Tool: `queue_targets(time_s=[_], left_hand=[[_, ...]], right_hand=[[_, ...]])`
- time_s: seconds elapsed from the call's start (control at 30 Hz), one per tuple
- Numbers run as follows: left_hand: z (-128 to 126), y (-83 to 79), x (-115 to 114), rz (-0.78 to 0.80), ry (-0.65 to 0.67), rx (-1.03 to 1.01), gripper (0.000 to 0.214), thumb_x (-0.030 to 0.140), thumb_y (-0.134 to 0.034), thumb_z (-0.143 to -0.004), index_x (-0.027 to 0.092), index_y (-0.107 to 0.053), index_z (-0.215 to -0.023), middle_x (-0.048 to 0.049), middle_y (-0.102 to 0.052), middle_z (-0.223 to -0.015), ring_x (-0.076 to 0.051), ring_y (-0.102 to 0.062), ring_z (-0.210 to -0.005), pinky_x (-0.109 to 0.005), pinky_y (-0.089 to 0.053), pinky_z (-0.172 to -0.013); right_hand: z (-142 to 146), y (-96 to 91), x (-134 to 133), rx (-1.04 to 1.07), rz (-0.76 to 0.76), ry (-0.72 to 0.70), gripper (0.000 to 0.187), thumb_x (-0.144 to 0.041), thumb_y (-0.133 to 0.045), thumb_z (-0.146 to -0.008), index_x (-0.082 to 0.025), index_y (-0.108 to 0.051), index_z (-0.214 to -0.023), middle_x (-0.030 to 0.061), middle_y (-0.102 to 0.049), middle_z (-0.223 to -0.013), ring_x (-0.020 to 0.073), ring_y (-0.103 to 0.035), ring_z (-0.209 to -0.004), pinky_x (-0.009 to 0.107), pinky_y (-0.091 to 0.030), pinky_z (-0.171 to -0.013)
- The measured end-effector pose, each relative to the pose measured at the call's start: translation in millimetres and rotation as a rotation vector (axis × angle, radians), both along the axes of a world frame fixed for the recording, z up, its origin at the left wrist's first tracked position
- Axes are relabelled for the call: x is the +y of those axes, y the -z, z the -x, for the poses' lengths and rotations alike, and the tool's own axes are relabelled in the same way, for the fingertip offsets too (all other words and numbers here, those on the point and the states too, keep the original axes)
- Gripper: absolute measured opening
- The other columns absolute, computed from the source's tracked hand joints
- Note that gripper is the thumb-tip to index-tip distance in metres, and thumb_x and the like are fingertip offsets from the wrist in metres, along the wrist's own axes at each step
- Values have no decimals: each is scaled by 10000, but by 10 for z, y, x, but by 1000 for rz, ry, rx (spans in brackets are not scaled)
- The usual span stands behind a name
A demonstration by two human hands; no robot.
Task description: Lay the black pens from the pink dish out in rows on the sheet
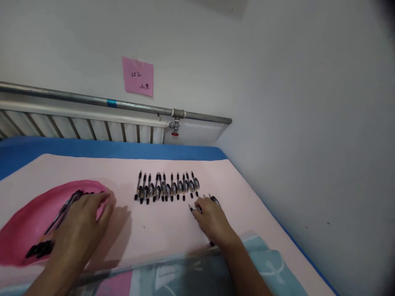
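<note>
My left hand (82, 230) is over a pink oval dish (18, 222) on the left, its thumb and fingers apart near the right rim, with nothing visibly held. Several black pens (63, 211) lie in the dish, partly hidden by that hand. On the right, my right hand (212, 218) has its fingers curled down on a pen (208, 237) whose tip and end show on either side. Beyond its knuckles lie more pens (215, 200), partly covered. A row of uncapped pens (172, 187), tips pointing away from me, has dark caps among them.
The pale pink tabletop (148, 238) has a blue border (138, 150). A patterned teal cloth (265, 263) lies along the near edge. Behind are a radiator (83, 127), a metal pipe (68, 95) with a red-handled valve (175, 134), and a pink note (138, 77) on the wall.
</note>
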State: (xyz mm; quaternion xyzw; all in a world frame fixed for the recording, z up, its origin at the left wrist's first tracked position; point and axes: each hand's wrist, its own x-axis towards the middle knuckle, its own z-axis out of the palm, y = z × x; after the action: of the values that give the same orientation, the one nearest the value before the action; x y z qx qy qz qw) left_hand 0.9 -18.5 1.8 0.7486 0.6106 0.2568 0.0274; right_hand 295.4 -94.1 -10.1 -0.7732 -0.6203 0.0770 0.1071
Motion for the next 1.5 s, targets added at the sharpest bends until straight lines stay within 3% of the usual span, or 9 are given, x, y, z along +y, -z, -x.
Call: queue_targets(time_s=[0.17, 0.37, 0.53, 0.87, 1.0, 1.17, 1.33, 1.4, 1.5], left_hand=[[-272, 84, -199, 72, 162, -176, 285, 391, -419, -823, 183, -580, -932, -82, -647, -909, -243, -597, -865, -338, -451, -745], [-514, 203, -390, 148, 330, -301, 201, 326, -451, -823, 212, -591, -910, -45, -644, -855, -205, -605, -787, -298, -471, -679], [-676, 183, -546, 280, 446, -305, 182, 280, -418, -847, 222, -590, -862, -39, -626, -829, -196, -590, -785, -289, -456, -677], [-754, 181, -584, 510, 433, -436, 178, 299, -443, -823, 206, -595, -817, -3, -593, -688, -166, -522, -615, -270, -364, -581], [-779, 159, -580, 668, 429, -624, 215, 364, -471, -820, 192, -600, -807, 6, -598, -652, -163, -538, -621, -263, -370, -578], [-842, 172, -595, 830, 478, -965, 329, 402, -530, -806, 161, -568, -1025, -78, -661, -978, -201, -594, -905, -308, -435, -791], [-918, 244, -623, 1066, 482, -1275, 316, 472, -554, -778, 157, -539, -805, 0, -589, -674, -134, -580, -624, -277, -459, -623], [-918, 226, -638, 1073, 471, -1294, 333, 496, -538, -781, 164, -523, -798, 38, -531, -589, -100, -525, -499, -240, -427, -527], [-901, 152, -671, 1060, 481, -1168, 400, 536, -473, -801, 160, -545, -917, 83, -440, -521, -61, -356, -350, -200, -293, -379]], right_hand=[[123, 5, 12, -69, 114, 28, 209, -138, -464, -770, -142, -555, -959, 110, -616, -942, 204, -569, -841, 272, -316, -674], [141, 0, 30, -37, 155, 22, 173, -169, -448, -775, -133, -592, -865, 134, -606, -967, 212, -574, -845, 280, -329, -682], [126, 4, 19, -20, 179, 8, 178, -169, -466, -751, -144, -603, -861, 113, -642, -886, 207, -582, -805, 274, -309, -640], [168, -65, 36, 74, 157, -1, 130, -170, -491, -726, -159, -620, -730, 62, -659, -734, 161, -566, -669, 246, -268, -545], [269, -135, 34, 355, -32, 3, 124, -168, -491, -713, -182, -615, -712, -3, -592, -614, 122, -505, -577, 221, -291, -521], [539, -117, 21, 941, -134, 17, 52, -219, -564, -683, -187, -600, -703, -54, -525, -542, 98, -472, -510, 207, -348, -500], [688, -61, 6, 1330, -26, 51, 157, -283, -638, -659, -172, -588, -757, -76, -496, -502, 60, -404, -374, 179, -281, -365], [652, -83, 17, 1405, -124, 109, 206, -311, -667, -660, -168, -594, -789, -75, -487, -510, 53, -395, -380, 168, -268, -352], [552, -147, 45, 1451, -422, 226, 247, -330, -703, -651, -169, -593, -803, -64, -489, -544, 53, -410, -426, 160, -289, -370]])
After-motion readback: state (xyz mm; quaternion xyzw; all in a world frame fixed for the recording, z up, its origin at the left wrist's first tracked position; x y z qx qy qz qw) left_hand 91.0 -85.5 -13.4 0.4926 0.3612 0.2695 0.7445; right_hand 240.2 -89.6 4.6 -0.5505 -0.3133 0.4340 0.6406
